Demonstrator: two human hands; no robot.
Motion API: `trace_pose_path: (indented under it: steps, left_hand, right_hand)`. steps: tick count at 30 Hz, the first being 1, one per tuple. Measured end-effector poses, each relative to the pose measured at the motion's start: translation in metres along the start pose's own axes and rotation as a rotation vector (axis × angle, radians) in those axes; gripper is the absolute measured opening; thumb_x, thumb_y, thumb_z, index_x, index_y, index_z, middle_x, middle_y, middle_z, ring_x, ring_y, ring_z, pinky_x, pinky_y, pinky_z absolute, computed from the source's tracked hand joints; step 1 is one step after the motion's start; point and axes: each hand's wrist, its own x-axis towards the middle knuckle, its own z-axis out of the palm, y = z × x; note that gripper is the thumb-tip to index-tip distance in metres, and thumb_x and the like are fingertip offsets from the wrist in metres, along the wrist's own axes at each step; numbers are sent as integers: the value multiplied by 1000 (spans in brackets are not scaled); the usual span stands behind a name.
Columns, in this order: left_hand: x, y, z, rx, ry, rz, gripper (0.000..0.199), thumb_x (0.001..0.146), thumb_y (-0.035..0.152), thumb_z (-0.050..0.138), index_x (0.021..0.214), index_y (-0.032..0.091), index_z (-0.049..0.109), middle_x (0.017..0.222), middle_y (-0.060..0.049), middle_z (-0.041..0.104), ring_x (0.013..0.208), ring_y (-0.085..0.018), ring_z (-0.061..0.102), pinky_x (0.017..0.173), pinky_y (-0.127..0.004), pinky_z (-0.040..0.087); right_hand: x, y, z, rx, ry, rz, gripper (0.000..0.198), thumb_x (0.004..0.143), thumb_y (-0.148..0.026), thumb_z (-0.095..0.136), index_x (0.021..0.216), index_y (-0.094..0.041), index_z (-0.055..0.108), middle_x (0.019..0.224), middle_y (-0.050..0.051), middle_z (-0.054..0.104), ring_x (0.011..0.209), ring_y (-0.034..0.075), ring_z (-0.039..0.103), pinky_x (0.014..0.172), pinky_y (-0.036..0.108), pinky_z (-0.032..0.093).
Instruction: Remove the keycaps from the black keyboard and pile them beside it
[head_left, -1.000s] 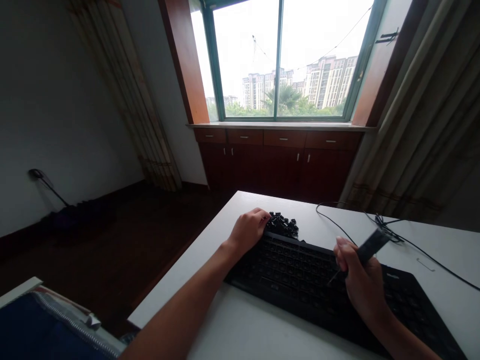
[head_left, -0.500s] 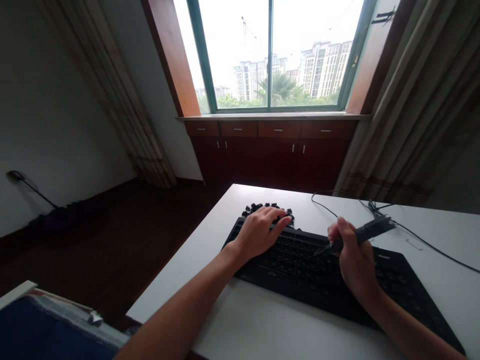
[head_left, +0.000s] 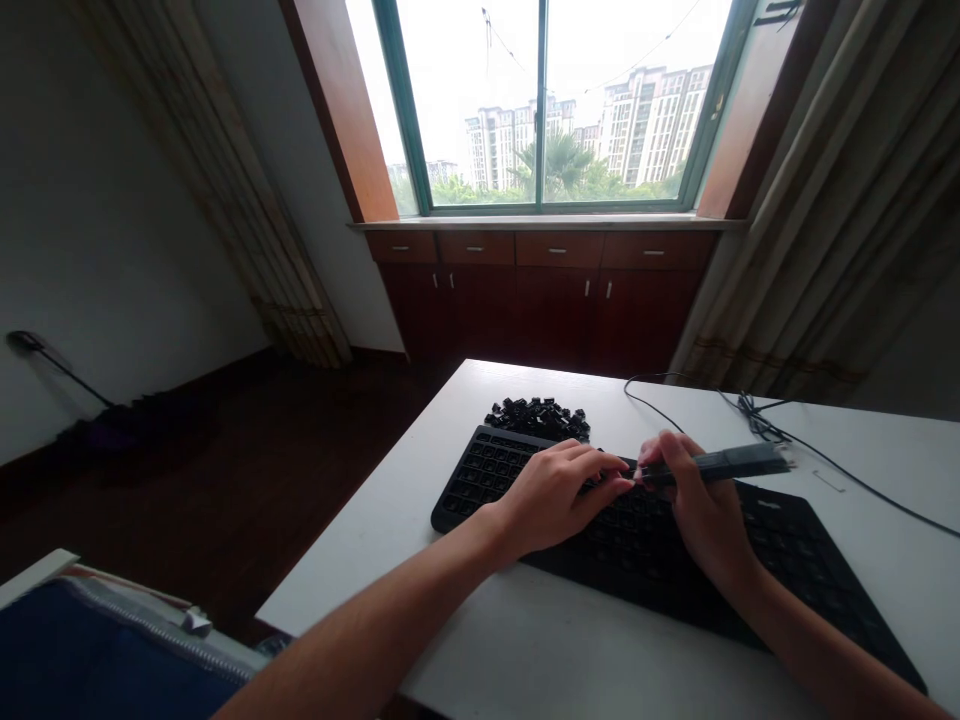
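Observation:
My right hand (head_left: pixel 701 495) is wrapped round a dark keycap puller (head_left: pixel 739 462), which lies nearly level above the keyboard, its working end pointing left. At that end, the thumb and fingers of my left hand (head_left: pixel 566 490) come together in a pinch; what is between them, if anything, is hidden. Both hands are over the middle of a black keyboard (head_left: pixel 480 475), whose left part shows bare key sockets. Just behind the keyboard's back edge lies a pile of loose black keycaps (head_left: pixel 536 415).
The keyboard rests on a white table (head_left: pixel 360 560). A black cable (head_left: pixel 847 478) runs across the back right, with a thin bent wire (head_left: pixel 829 482) nearby. At the lower left is a blue zippered item (head_left: pixel 90 660). Beyond the table stands a red-brown cabinet (head_left: pixel 555 300) beneath a window.
My left hand has moved right, from the keycap pile to the puller's working end. The right hand has shifted slightly left and the puller is now closer to level.

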Motion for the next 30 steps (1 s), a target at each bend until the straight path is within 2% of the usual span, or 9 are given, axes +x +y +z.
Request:
trace_pose_path:
  steps: [3, 7, 9, 11, 13, 16, 22, 30]
  left_hand:
    - [-1, 1, 2, 27, 13, -26, 32, 100, 41, 57, 124, 21, 63, 107, -4, 74, 98, -21, 66, 88, -33, 54]
    - [-4, 1, 6, 86, 28, -10, 35, 99, 38, 57, 128, 19, 59, 112, -6, 73, 103, -23, 65, 91, -36, 54]
    - [-4, 1, 8, 102, 2, 40, 28, 99, 34, 56, 122, 19, 61, 114, -7, 73, 104, -23, 65, 93, -36, 54]
    - [-5, 0, 10, 92, -41, 87, 24, 100, 32, 55, 118, 19, 63, 113, -6, 73, 104, -22, 66, 94, -35, 54]
    - [-4, 0, 13, 73, -77, 111, 22, 99, 31, 57, 116, 19, 65, 112, -5, 74, 103, -21, 66, 95, -34, 54]
    - [-4, 2, 17, 40, -105, 119, 18, 98, 30, 59, 110, 20, 68, 109, -4, 76, 101, -20, 68, 95, -33, 54]
    - [-2, 7, 24, -20, -122, 99, 17, 96, 32, 64, 108, 22, 70, 105, -2, 77, 96, -19, 69, 93, -32, 55]
    - [-1, 3, 27, -60, -128, 55, 11, 95, 28, 65, 101, 23, 74, 102, 0, 78, 94, -18, 68, 91, -31, 56]
  right_hand:
    - [3, -4, -2, 135, -33, 85, 40, 97, -50, 54, 71, -21, 63, 83, 4, 66, 84, 21, 60, 87, 34, 46]
    - [8, -9, -3, 450, 25, 196, 27, 93, -41, 62, 74, -22, 64, 81, 3, 65, 84, 21, 62, 90, 37, 51]
    - [10, -10, -2, 580, 69, 210, 20, 89, -35, 68, 75, -22, 64, 78, 1, 62, 82, 19, 61, 86, 35, 53]
    - [12, -10, -2, 664, 81, 250, 18, 86, -32, 72, 75, -22, 62, 74, -1, 57, 71, 16, 57, 74, 30, 54]
    - [13, -10, -2, 711, 67, 310, 21, 85, -33, 72, 74, -21, 60, 69, -3, 53, 58, 11, 48, 59, 25, 50]
    - [13, -12, -4, 723, 37, 358, 25, 88, -33, 69, 70, -19, 56, 61, -5, 47, 48, 8, 36, 49, 22, 40]
    - [8, -16, -4, 637, -44, 423, 34, 89, -39, 65, 65, -20, 51, 51, -8, 36, 42, 7, 27, 42, 22, 29]
    - [3, -13, 2, 415, 46, 339, 42, 87, -39, 68, 60, -22, 41, 52, -7, 35, 45, 9, 25, 42, 25, 24]
